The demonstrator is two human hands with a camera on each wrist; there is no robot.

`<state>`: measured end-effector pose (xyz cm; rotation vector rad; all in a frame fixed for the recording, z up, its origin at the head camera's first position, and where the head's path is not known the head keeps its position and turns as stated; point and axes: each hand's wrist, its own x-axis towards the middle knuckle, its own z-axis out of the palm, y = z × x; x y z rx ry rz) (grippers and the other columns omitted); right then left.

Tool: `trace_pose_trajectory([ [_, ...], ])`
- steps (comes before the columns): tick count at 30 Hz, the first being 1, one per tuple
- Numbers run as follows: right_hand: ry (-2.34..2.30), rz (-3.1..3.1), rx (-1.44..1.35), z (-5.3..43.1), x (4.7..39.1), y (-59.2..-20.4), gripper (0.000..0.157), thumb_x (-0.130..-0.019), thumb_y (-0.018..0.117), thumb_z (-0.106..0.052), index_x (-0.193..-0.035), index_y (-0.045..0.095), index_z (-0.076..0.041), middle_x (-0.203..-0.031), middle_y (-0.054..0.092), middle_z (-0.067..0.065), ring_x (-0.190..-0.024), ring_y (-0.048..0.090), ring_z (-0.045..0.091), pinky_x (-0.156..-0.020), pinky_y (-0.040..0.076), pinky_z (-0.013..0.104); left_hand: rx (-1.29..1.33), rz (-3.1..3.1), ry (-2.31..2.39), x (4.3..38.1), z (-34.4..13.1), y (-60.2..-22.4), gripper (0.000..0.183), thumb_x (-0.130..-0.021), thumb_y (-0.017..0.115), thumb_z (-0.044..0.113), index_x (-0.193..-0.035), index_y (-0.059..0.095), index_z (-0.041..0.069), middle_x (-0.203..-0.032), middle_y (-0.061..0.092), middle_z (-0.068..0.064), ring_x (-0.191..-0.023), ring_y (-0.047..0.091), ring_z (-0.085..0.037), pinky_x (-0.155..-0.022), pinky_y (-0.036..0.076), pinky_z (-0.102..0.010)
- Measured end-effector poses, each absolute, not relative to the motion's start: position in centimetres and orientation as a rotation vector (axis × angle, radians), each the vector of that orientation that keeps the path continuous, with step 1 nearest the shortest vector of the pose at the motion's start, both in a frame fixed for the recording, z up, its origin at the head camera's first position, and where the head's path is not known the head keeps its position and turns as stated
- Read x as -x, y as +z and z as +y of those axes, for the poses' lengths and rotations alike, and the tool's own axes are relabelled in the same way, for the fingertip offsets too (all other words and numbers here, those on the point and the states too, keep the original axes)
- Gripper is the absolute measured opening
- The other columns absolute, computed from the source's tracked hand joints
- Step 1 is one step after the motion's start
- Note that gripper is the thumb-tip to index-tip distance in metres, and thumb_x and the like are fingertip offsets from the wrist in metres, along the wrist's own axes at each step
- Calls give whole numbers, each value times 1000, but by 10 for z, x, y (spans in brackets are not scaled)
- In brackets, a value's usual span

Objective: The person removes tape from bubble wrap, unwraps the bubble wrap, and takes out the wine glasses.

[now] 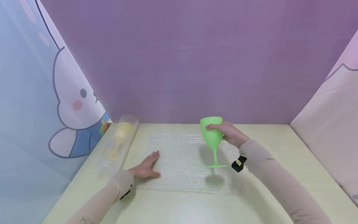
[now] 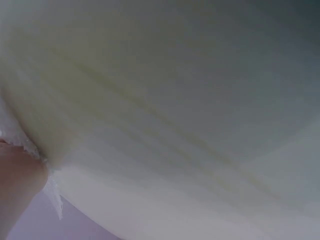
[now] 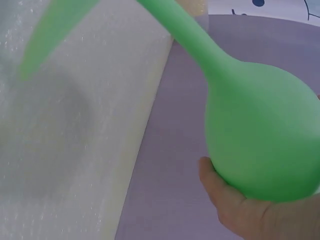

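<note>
A green goblet (image 1: 212, 135) hangs upright over the right part of a bubble wrap sheet (image 1: 179, 165), its shadow falling on the sheet below. My right hand (image 1: 230, 133) grips it around the bowl, thumb across the near side. The right wrist view shows the goblet's bowl (image 3: 265, 130) large, with fingers (image 3: 220, 190) wrapped against it. My left hand (image 1: 146, 166) rests on the left edge of the bubble wrap with its fingers spread. In the left wrist view only a bit of that hand (image 2: 20, 175) shows beside the plastic.
At the table's back left lies a yellow goblet (image 1: 121, 137) wrapped in bubble wrap. A purple backdrop (image 1: 195, 62) rises behind the pale table (image 1: 179, 208). Printed curtains (image 1: 25, 124) hang along both sides.
</note>
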<state>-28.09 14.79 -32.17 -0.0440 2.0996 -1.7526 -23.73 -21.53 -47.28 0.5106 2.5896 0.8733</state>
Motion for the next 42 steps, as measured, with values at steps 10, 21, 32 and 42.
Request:
trace_pose_trajectory([
  [10, -1819, 2204, 86, 165, 274, -317, 55, -79, 70, -24, -122, 43, -2, -105, 56, 6, -86, 60, 16, -79, 52, 30, -526, 2581, 862, 238, -216, -475, 101, -77, 70, 42, -148, 6, 6, -155, -1, -12, -142, -3, -31, -113, 2, -54],
  [21, -1781, 2340, 76, 192, 274, -310, 51, -79, 71, -29, -115, 43, -6, -101, 56, 4, -84, 60, 14, -81, 49, 28, -527, 2566, 880, 238, -214, -470, 102, -76, 70, 41, -147, 5, 5, -155, -1, -13, -141, -3, -33, -112, 2, -56],
  [32, -1798, 2533, 6, 222, 278, -308, 45, -76, 73, -37, -105, 46, -15, -93, 57, -5, -83, 57, 9, -92, 36, 32, -535, 2562, 896, 239, -213, -469, 101, -77, 70, 38, -147, 6, 3, -154, -1, -15, -141, -4, -34, -112, 0, -56],
  [42, -1750, 2711, -72, 229, 279, -310, 77, -76, 73, -34, -132, 30, -3, -105, 47, 2, -88, 50, 11, -86, 42, 27, -526, 2570, 885, 240, -215, -472, 102, -77, 70, 39, -147, 6, 4, -154, -1, -14, -141, -3, -34, -112, 1, -56],
])
